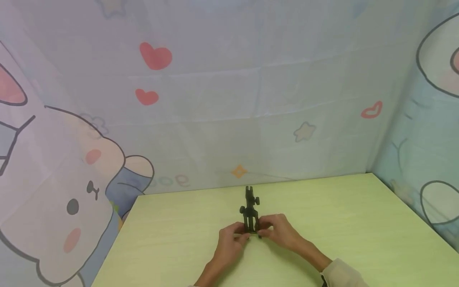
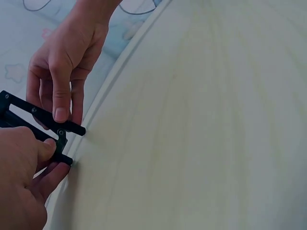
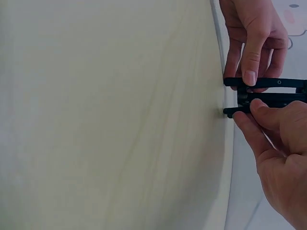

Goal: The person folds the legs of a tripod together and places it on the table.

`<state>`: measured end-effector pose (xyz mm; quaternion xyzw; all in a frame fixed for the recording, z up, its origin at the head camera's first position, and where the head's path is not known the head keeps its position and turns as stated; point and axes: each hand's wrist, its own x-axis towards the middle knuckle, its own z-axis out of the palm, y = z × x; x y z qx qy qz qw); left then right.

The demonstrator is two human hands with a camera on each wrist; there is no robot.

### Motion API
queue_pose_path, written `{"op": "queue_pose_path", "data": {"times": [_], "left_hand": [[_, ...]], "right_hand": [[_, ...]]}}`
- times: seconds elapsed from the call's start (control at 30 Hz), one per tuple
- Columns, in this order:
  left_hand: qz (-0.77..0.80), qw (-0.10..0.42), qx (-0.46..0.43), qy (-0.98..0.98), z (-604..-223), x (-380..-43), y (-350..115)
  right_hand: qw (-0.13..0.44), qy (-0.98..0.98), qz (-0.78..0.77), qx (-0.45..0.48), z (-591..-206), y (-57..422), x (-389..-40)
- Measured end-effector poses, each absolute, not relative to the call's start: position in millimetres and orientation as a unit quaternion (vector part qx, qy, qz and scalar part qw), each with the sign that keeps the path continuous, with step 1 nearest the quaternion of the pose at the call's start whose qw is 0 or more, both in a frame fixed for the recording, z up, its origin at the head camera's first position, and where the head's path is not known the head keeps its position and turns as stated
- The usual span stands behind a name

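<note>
A small black tripod (image 1: 250, 207) stands upright near the middle of the table in the head view, with knobs on its sides and its legs close together. My left hand (image 1: 228, 244) pinches one leg low down, between thumb and fingers. From the other side my right hand (image 1: 281, 233) grips another leg near its foot. In the left wrist view, the tripod legs (image 2: 44, 115) show a short brace between them. The right wrist view shows both thumbs on the legs (image 3: 273, 82); the tripod's top lies outside that view.
The pale yellow-green table (image 1: 172, 239) spreads around the hands. A printed cloth (image 1: 215, 99) with hearts and cartoon figures hangs behind the table's back edge and along both sides.
</note>
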<state>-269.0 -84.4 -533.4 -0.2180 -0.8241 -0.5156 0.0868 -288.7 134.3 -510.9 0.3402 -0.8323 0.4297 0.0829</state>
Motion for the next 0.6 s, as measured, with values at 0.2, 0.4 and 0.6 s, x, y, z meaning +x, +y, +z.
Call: {"op": "queue_pose_path", "data": {"times": [0.2, 0.4, 0.6], "left_hand": [[-0.496, 0.099, -0.214, -0.835, -530.7, -270.0, -81.4], [-0.479, 0.096, -0.228, -0.842, -526.8, -273.0, -83.0], [-0.475, 0.085, -0.237, -0.843, -524.6, -275.2, -84.3]], "right_hand": [[0.045, -0.833, 0.421, 0.355, -511.5, 134.9, -290.9], [0.030, -0.827, 0.418, 0.374, -511.1, 133.5, -293.6], [0.021, -0.830, 0.411, 0.375, -511.6, 133.0, -295.8]]}}
